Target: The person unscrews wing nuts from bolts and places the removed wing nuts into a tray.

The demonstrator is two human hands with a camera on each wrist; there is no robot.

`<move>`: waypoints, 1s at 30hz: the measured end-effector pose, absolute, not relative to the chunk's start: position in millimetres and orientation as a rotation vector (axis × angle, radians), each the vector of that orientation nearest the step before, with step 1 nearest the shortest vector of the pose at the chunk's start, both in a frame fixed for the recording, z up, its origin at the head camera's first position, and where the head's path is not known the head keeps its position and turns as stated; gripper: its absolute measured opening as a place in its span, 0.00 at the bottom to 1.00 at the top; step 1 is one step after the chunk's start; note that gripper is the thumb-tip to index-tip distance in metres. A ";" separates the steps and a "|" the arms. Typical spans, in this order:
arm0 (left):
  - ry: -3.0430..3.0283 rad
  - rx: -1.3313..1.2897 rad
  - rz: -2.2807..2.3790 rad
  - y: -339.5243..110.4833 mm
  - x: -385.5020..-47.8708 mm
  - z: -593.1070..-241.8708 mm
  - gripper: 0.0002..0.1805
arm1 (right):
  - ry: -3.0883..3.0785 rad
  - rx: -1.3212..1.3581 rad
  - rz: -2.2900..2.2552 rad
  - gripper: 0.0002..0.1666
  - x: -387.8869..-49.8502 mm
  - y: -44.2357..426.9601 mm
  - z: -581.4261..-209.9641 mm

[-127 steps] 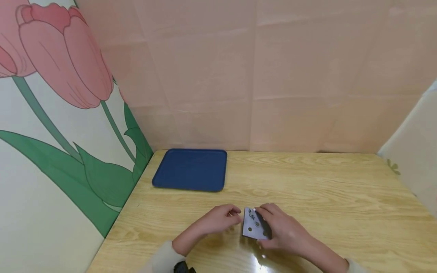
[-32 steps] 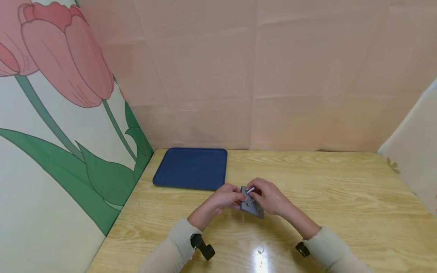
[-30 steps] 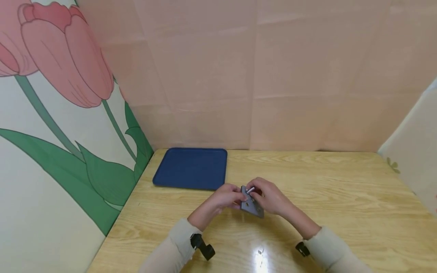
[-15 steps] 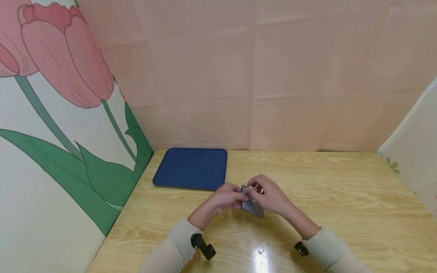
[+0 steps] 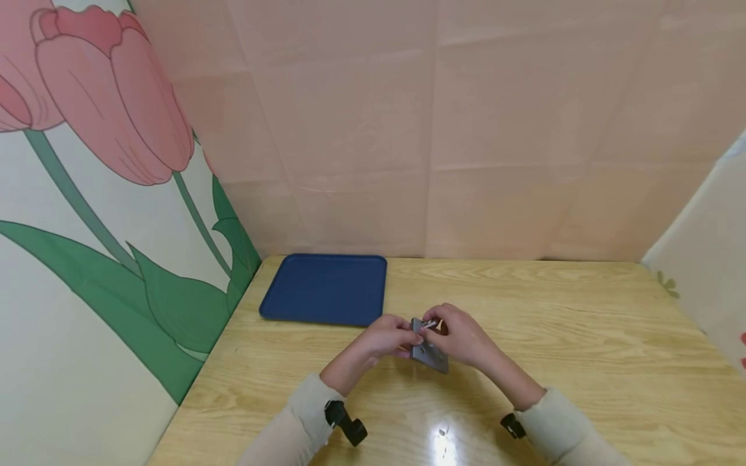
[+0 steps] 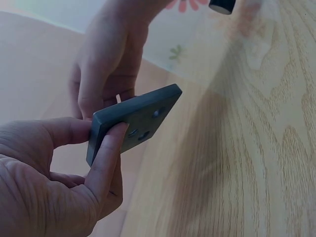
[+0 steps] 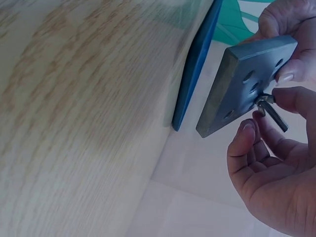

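A grey metal plate (image 5: 430,357) with several holes is tilted above the table, pinched at one edge between thumb and fingers of the left hand (image 5: 381,338). In the right wrist view a threaded screw (image 7: 275,117) stands out of the plate (image 7: 247,79), with a small winged nut (image 7: 265,100) on it near the plate's face. The right hand (image 7: 284,163) has its thumb and index finger around the nut, the fingertip at its wing. The left wrist view shows the plate's other face (image 6: 143,121), where the left hand's finger (image 6: 108,153) presses; the right hand (image 6: 111,59) is behind it.
A blue tray (image 5: 323,289) lies on the wooden table (image 5: 553,323), behind and left of the hands. Each wrist has a black strapped device, at the left (image 5: 346,422) and right (image 5: 513,426). A pink backdrop (image 5: 495,129) rises behind the table, and a tulip panel stands at the left.
Since the oldest frame, the plate has moved up and away, from the right hand's grip into the left hand's. Lately the right fingers shifted around the screw and nut; the left hand stayed nearly still.
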State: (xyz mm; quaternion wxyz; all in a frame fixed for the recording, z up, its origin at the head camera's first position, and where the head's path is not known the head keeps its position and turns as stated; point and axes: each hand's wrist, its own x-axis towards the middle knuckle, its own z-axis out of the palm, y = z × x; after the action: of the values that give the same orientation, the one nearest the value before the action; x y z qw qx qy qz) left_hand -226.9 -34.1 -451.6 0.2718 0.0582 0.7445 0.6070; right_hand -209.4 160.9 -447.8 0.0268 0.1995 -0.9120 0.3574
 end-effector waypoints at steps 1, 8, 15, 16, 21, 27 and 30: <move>2.006 0.155 1.633 -34.0 -227.0 -452.0 0.07 | -2.810 0.627 1.104 0.09 -209.1 161.0 -447.5; 2.017 0.152 1.632 -33.5 -225.8 -452.0 0.07 | -2.763 0.701 1.080 0.09 -208.1 160.1 -447.7; 2.005 0.135 1.645 -32.3 -225.8 -451.2 0.05 | -2.753 0.731 1.085 0.11 -208.0 157.5 -446.4; 2.005 0.133 1.645 -32.0 -225.9 -451.0 0.05 | -2.749 0.735 1.092 0.12 -207.9 157.5 -446.1; 2.006 0.132 1.639 -31.8 -226.3 -450.1 0.04 | -2.725 0.767 1.112 0.12 -207.2 158.3 -446.4; 2.003 0.144 1.644 -32.3 -226.0 -449.9 0.04 | -2.707 0.741 1.133 0.06 -207.3 158.3 -447.3; 2.003 0.148 1.640 -32.5 -226.3 -450.0 0.05 | -2.718 0.648 1.115 0.03 -207.9 156.8 -446.8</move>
State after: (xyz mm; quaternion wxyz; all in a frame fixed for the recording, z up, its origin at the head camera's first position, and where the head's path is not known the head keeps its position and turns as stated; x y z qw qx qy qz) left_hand -226.3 -32.5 -450.0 0.2707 0.0549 0.7436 0.6089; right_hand -207.9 156.8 -446.8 0.0667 0.2150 -0.9014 0.3698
